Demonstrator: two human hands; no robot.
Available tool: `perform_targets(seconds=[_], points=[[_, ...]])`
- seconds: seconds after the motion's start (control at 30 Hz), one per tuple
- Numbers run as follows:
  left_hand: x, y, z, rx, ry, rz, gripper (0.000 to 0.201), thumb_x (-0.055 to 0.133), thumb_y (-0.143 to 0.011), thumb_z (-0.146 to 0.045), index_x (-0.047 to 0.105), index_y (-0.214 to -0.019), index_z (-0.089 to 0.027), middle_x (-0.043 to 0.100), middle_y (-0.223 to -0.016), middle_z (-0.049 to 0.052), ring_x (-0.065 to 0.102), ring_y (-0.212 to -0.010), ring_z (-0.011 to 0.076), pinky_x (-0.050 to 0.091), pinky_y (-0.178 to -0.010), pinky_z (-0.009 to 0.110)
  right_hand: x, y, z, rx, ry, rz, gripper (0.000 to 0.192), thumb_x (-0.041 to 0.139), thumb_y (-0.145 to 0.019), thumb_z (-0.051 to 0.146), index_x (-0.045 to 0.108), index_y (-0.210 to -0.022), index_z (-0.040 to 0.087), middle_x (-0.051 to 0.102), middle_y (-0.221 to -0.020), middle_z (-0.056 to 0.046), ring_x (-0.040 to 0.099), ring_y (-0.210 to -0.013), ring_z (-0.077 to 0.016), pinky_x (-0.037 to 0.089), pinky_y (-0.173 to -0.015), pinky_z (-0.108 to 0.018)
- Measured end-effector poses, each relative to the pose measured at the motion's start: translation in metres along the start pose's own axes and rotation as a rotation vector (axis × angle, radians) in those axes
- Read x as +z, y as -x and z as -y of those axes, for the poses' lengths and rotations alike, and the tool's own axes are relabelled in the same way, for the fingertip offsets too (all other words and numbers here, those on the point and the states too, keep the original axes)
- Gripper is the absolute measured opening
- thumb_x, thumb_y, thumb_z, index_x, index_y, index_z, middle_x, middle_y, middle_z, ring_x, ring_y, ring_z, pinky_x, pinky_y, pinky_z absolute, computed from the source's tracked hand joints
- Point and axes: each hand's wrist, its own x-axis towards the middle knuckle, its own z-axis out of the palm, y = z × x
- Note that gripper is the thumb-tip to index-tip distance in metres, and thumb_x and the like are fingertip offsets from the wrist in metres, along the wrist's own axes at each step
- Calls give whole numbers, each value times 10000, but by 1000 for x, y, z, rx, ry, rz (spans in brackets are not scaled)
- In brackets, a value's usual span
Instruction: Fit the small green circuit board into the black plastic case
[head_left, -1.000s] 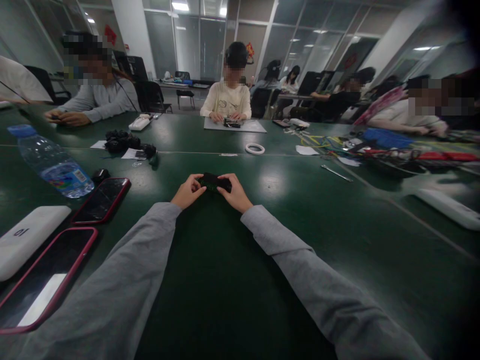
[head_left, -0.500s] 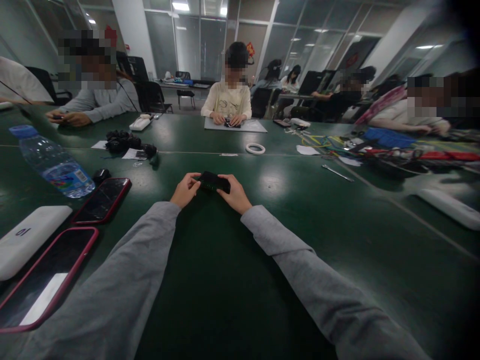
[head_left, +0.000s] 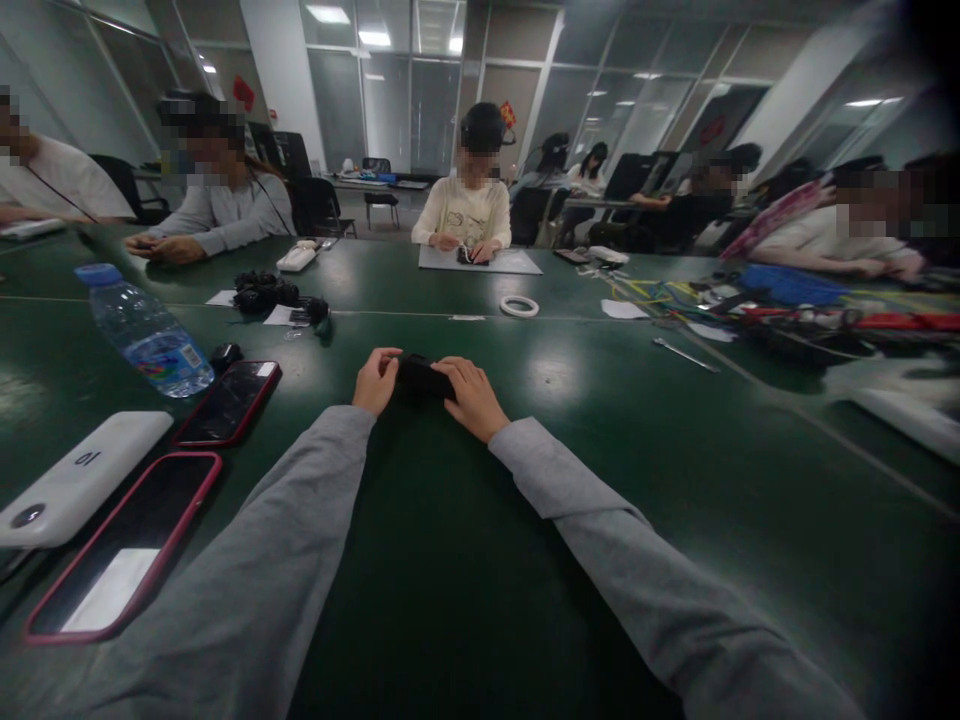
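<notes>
A small black rectangular object [head_left: 424, 377] sits between my hands, low over the green table [head_left: 480, 560]; its exact kind does not show. My left hand [head_left: 376, 381] grips its left end, thumb on the near side and fingers at the back. At the right end, my right hand [head_left: 475, 396] is closed on it, with the fingers laid over the top edge and the thumb mostly hidden. Whether the object touches the tabletop I cannot tell.
Left of my arm lie two red-framed phones [head_left: 231, 403], a white device [head_left: 90, 475] and a water bottle [head_left: 154, 335]. Ahead are black cables [head_left: 274, 295] and a white ring [head_left: 519, 306]. Rightward lie a wrench-like metal tool [head_left: 684, 354] and tangled wires [head_left: 810, 315]. Several people sit around.
My right fingers have shifted from the object's end onto its top edge, and the object's near face has turned darker. The whole view has swung slightly left.
</notes>
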Motion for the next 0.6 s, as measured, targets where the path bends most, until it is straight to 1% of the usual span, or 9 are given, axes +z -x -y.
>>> perform_targets(seconds=[0.1, 0.23, 0.4, 0.6], points=[[0, 1, -2, 3, -18, -49, 233, 499, -833, -219, 599, -1038, -172, 603, -826, 30, 556, -732, 133, 455, -674, 265, -2, 0, 2, 3, -3, 2, 551, 626, -778, 145, 418, -1282, 224, 470, -1263, -102, 445, -1160, -271, 407, -917, -429], [0, 2, -3, -9, -12, -28, 228, 498, -834, -216, 595, -1037, -182, 616, -869, 39, 567, -784, 148, 466, -691, 279, -2, 1, 6, -8, 1, 6, 484, 670, -799, 276, 463, -1236, 241, 466, -1246, -102, 443, -1161, -278, 415, -913, -438], [-1, 3, -2, -1, -8, -36, 218, 506, -830, -233, 595, -1024, -188, 619, -867, 39, 572, -791, 153, 465, -689, 284, -2, 1, 7, -6, -5, -28, 400, 623, -845, 345, 495, -1207, 235, 472, -1222, -105, 441, -1154, -274, 417, -922, -438], [0, -1, 7, 6, 13, -16, 218, 525, -823, -276, 604, -1007, -189, 596, -758, 18, 547, -675, 137, 438, -611, 263, -3, 1, 7, 49, -26, -82, 306, 532, -898, 345, 514, -1178, 223, 475, -1196, -115, 442, -1129, -279, 416, -914, -449]])
